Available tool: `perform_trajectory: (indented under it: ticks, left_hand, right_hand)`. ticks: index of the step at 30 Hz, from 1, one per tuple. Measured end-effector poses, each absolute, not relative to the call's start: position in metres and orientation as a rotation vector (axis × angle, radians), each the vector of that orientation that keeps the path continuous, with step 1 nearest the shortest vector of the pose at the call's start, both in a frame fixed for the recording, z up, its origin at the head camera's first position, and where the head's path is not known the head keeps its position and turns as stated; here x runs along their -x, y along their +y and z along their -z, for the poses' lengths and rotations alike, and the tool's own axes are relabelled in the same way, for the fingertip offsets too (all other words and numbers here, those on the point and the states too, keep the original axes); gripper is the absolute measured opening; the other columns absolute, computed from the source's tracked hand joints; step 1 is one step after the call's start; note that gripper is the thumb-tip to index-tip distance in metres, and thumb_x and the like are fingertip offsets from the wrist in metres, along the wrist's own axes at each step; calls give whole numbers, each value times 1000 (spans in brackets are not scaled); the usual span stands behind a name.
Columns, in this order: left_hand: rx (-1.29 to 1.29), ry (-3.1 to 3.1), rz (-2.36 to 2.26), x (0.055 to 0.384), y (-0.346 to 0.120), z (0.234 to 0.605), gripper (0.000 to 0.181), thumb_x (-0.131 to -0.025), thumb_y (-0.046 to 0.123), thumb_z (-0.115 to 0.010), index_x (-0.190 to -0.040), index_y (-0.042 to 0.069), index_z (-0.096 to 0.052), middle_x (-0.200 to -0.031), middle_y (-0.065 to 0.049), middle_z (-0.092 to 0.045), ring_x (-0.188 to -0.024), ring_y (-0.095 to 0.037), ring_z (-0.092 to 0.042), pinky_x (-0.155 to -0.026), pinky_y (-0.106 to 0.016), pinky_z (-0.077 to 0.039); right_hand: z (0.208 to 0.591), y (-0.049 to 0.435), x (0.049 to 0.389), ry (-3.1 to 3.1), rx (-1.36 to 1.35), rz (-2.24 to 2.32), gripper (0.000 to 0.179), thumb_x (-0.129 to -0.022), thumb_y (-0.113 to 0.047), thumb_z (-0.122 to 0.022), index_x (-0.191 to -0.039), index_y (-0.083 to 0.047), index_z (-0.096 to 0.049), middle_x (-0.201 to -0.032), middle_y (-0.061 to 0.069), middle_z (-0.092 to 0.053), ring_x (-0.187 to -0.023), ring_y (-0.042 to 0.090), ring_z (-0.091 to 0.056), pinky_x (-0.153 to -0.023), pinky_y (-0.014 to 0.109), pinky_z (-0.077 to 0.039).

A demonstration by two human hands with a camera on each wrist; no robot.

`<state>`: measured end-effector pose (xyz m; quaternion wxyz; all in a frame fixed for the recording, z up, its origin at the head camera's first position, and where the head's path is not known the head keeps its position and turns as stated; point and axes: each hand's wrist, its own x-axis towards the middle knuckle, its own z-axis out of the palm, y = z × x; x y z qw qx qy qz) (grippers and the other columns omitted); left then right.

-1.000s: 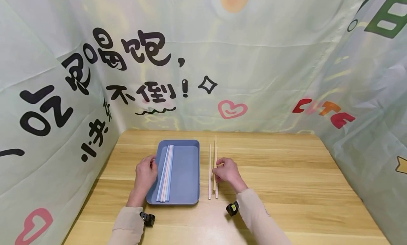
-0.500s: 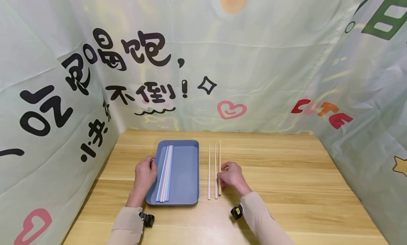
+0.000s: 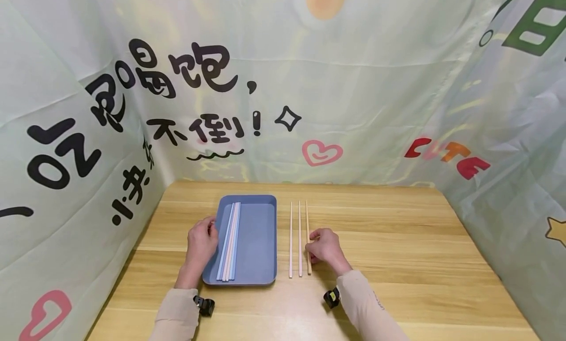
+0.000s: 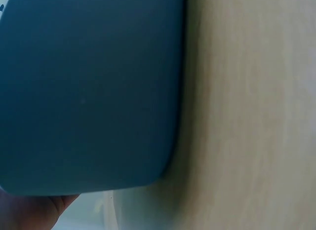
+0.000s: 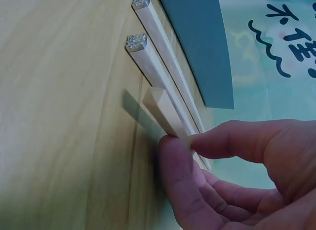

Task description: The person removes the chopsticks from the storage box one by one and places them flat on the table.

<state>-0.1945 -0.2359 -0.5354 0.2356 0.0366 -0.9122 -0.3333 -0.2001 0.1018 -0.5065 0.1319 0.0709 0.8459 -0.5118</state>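
Note:
My left hand (image 3: 203, 240) is at the left rim of the blue-grey tray (image 3: 261, 242), its fingers bent over the edge. Seen from the left wrist, the tray's outer side (image 4: 89, 92) fills much of the picture and part of the hand (image 4: 29, 210) shows beneath it. Several pale blue and pink chopsticks (image 3: 228, 242) lie together in the tray. Right of it, my right hand (image 3: 325, 245) pinches a plain wooden chopstick (image 3: 308, 213) between thumb and forefinger. In the right wrist view, that chopstick's square end (image 5: 160, 104) is raised above the table, casting a shadow.
Two pinkish-white chopsticks, one nearer the tray (image 3: 291, 238) and one nearer my right hand (image 3: 300, 238), lie parallel on the wooden table (image 3: 398, 242). Printed cloth (image 3: 376, 110) hangs around the table's back and sides.
My right hand has carried the wooden chopstick rightward, away from over the right-hand pinkish chopstick, and slightly toward me. The left hand and tray stay in place.

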Motion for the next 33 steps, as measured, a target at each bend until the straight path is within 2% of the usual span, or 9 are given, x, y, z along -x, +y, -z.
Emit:
perform_trajectory:
  ticks: [16, 25, 33]
  left_hand:
    - [-135, -2543, 948, 194, -237, 534, 29, -98, -4, -59, -123, -11, -69, -105, -28, -72, -93, -38, -70, -81, -51, -60]
    - [-125, -2537, 951, 195, -238, 535, 30, -98, -2, -59, -125, -10, -69, -107, -28, -72, -94, -38, -69, -82, -51, -59]
    - [-90, -2485, 935, 196, -238, 538, 27, -95, -7, -60, -120, -11, -71, -102, -29, -73, -90, -40, -70, -81, -53, -59]
  right_hand:
    - [507, 101, 201, 2499, -202, 1442, 34, -81, 9, -70, -115, 11, -64, -89, 17, -67, -59, 20, -69, -56, 33, -61]
    - [492, 94, 207, 2547, -150, 1462, 33, -85, 1, -69, -117, 8, -66, -76, 13, -69, -57, 21, -69, -59, 34, -61]
    - [485, 69, 210, 2401, -79, 1654, 34, -88, -1, -69, -120, 9, -67, -82, 11, -69, -66, 26, -73, -66, 39, -64]
